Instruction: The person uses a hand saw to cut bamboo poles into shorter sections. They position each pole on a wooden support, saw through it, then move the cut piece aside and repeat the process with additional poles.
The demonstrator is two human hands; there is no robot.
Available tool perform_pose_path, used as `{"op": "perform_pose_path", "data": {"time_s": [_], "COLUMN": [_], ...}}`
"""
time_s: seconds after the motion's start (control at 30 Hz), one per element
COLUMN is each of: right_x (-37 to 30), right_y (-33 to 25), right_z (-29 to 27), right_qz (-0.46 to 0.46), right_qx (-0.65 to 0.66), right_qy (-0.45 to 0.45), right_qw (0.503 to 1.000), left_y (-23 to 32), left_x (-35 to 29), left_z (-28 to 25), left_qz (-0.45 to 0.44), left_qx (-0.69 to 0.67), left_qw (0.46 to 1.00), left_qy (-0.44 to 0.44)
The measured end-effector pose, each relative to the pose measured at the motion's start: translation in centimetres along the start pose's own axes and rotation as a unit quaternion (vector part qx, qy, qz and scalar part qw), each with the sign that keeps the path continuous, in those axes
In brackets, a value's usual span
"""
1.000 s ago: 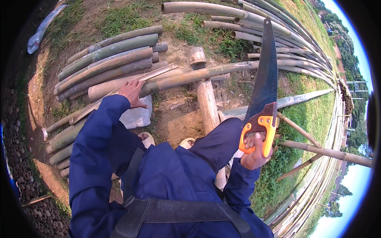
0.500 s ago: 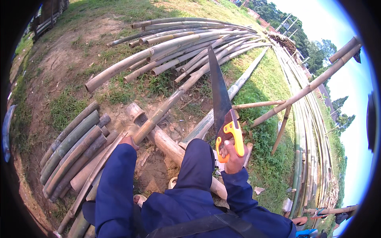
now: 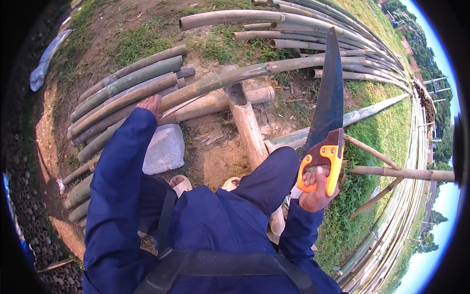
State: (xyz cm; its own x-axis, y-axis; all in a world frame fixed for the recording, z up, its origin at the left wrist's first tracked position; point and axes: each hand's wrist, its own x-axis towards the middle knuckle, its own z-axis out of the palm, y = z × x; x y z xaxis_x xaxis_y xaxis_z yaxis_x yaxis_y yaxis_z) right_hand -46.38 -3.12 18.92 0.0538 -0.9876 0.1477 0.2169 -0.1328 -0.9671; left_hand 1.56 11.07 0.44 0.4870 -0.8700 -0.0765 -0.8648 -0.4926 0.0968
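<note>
The left hand [image 3: 151, 104] is at the near end of a long, round, yellow-brown bamboo pole [image 3: 210, 86], and it appears to touch this end. The fingers are partly hidden, so I cannot tell if they are closed around the pole or only placed against it. The right hand [image 3: 316, 188] is clenched around the orange handle of a handsaw with a long, dark, tapering blade [image 3: 327, 98]. The blade points upward and away from the body; in this view it crosses in front of the pole, but it does not seem to be cutting anything.

What has just changed is the place of the pole. Half a second ago it crossed the notch near the upper end of a thick, pale wooden log [image 3: 250, 130]. Now it passes farther toward that upper end, and the dark notch shows open below it. This means, in my judgement, that the notch does not support the pole at this moment; whether the pole is lifted or rests on the log's end, I cannot tell. The right hand has kept the same hold on the saw.

A thick, light-brown bamboo piece [image 3: 205, 109] lies lower, behind the log. A whitish plastic sack [image 3: 164, 149] is on the ground near the left forearm, and short, grey-green bamboo lengths [image 3: 129, 81] lie side by side beyond the left hand.
</note>
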Motion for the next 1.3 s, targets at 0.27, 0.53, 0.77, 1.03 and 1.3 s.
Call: {"op": "perform_pose_path", "data": {"time_s": [0.27, 0.53, 0.77, 1.03, 1.3], "right_x": [-0.8, -2.0, -2.2, -1.7, -1.2], "right_y": [1.2, 2.1, 0.6, 0.7, 1.2], "right_z": [0.4, 2.9, 5.6, 4.6, 5.1], "right_qz": [0.030, 0.056, 0.024, 0.035, 0.025], "right_qx": [-0.037, -0.040, -0.098, -0.141, -0.125], "right_qy": [-0.067, -0.149, -0.165, -0.215, -0.225], "right_qw": [0.997, 0.986, 0.981, 0.966, 0.966], "left_y": [-5.5, -11.7, -9.0, -5.3, -6.4], "left_x": [-5.1, -19.0, -12.7, -7.2, -10.0], "left_z": [-5.1, 0.4, 12.3, 11.0, 13.7], "left_qz": [-0.124, -0.292, -0.163, -0.184, -0.091], "left_qx": [-0.049, -0.193, -0.106, -0.119, -0.088], "left_qw": [0.975, 0.935, 0.980, 0.972, 0.991], "left_qy": [0.177, 0.052, 0.047, -0.081, 0.046]}}
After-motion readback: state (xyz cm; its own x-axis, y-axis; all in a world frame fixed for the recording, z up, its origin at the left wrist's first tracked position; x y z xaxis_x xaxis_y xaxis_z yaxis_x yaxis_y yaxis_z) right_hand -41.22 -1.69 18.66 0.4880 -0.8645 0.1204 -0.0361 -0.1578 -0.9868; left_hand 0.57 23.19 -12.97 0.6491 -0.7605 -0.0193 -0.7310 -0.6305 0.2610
